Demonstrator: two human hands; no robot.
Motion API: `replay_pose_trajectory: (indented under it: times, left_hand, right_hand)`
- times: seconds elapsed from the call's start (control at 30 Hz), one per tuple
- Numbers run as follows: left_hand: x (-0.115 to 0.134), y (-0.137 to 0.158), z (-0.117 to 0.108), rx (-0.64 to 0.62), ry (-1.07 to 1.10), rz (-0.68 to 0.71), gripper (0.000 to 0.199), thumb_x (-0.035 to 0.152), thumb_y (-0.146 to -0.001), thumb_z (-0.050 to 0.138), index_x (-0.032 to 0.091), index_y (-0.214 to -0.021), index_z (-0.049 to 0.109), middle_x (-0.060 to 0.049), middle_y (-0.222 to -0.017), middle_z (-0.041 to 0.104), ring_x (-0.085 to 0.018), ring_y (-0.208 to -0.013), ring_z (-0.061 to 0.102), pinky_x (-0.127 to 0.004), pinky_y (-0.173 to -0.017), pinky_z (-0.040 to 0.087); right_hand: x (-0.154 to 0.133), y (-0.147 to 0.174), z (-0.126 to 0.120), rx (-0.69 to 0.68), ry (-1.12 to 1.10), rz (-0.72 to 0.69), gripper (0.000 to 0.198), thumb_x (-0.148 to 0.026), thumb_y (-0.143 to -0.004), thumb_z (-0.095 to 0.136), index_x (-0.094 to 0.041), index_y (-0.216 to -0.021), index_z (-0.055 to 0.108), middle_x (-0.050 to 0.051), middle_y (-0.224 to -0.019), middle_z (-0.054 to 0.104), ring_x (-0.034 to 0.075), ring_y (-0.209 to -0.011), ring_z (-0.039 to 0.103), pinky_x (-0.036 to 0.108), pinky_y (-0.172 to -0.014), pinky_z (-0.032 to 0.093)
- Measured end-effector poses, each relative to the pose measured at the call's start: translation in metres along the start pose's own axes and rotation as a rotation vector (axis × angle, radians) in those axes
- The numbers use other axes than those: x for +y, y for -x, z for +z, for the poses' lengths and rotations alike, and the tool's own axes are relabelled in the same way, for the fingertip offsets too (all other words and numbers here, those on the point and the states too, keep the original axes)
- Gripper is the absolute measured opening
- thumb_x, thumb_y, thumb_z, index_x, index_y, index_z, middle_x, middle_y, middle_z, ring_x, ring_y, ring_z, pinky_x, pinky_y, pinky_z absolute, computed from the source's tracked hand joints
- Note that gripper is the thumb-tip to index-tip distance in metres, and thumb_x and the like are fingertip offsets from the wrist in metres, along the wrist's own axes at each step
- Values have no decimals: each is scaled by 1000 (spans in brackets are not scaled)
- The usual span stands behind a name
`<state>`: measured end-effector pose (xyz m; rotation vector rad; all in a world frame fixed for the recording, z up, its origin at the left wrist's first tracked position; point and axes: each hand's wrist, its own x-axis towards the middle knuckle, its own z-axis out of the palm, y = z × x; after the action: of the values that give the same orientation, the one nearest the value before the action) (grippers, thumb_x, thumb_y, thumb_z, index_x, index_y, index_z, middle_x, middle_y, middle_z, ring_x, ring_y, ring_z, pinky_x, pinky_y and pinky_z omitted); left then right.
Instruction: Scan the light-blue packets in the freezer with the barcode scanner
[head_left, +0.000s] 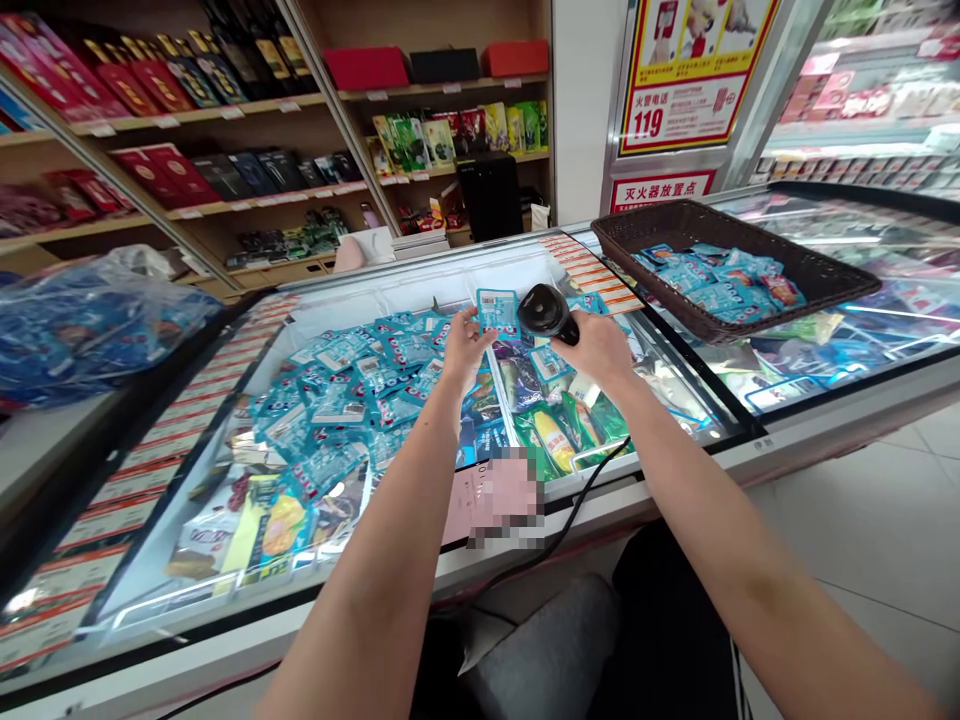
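Observation:
My left hand (466,348) pinches a small blue snack packet (498,312) by its edge, with the barcode side up. Closed round the handle of a black barcode scanner (544,312) is my right hand (598,345). The scanner's head is close beside the packet's right edge. Below my hands, a heap of similar blue packets (337,375) is spread over the glass top of a chest freezer (247,590). A dark brown woven basket (832,270) on the right holds more of these packets.
A phone-like pink screen (469,500) lies at the freezer's front edge, near the scanner's black cable (581,495). A plastic bag of blue packets (97,320) sits at the left. Shelves with boxes and bottles (300,105) stand behind.

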<state>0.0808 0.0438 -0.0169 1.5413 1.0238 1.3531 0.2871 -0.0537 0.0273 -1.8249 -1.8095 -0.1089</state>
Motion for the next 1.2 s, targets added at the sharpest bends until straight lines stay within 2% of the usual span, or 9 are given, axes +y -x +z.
replay_pose_trajectory:
  times: [0.17, 0.47, 0.7, 1.2]
  left_hand:
    - [-2, 1, 2, -31, 13, 23, 31, 30, -65, 68, 18, -91, 57, -2, -86, 62, -14, -79, 56, -29, -77, 44]
    - [2, 2, 5, -2, -245, -28, 19, 27, -72, 58, 19, -88, 52, -1, -81, 60, -12, -73, 54, -27, -72, 44]
    - [5, 4, 5, -6, -321, -33, 17, 28, -74, 57, 19, -87, 51, -2, -86, 60, -13, -78, 54, -26, -73, 43]
    - [6, 6, 7, 0, -381, -6, 15, 27, -76, 57, 20, -86, 50, -1, -80, 57, -13, -75, 51, -27, -69, 41]
  right_hand:
    - [-3, 2, 2, -21, -42, -94, 32, -42, -78, 55, -17, -95, 64, 11, -87, 69, 26, -82, 63, 34, -70, 43]
    - [-5, 4, 3, -21, -56, -150, 35, -42, -77, 56, -18, -100, 64, 8, -90, 69, 23, -82, 63, 32, -70, 43]
    - [-4, 5, 5, -3, -54, -184, 32, -41, -78, 55, -18, -99, 63, 8, -89, 69, 23, -82, 62, 31, -69, 42]
    - [-4, 5, 5, -7, -51, -201, 33, -43, -80, 53, -17, -98, 62, 9, -89, 68, 23, -82, 61, 31, -69, 40]
